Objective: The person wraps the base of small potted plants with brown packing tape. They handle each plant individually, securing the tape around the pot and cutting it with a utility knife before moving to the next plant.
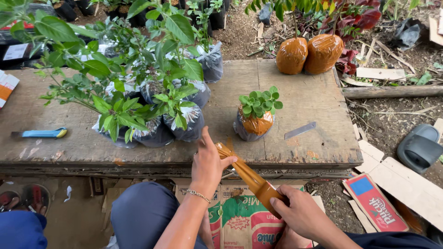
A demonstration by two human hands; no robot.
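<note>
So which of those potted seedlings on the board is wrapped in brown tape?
The small seedling standing alone, nearest the hands; the clustered seedlings at its left sit in bare dark bags.

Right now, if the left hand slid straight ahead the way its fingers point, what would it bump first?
Probably the small green-leafed seedling wrapped in brown tape and clear plastic on the weathered wooden table. The left hand points up and slightly right, though depth is hard to judge.

A worn wooden board (304,99) carries bagged seedlings (152,115) left of the hands' grip, a small tape-wrapped plant (256,121) just beyond it, a metal blade (300,130) beyond-right, a blue cutter (44,133) far left.
</note>
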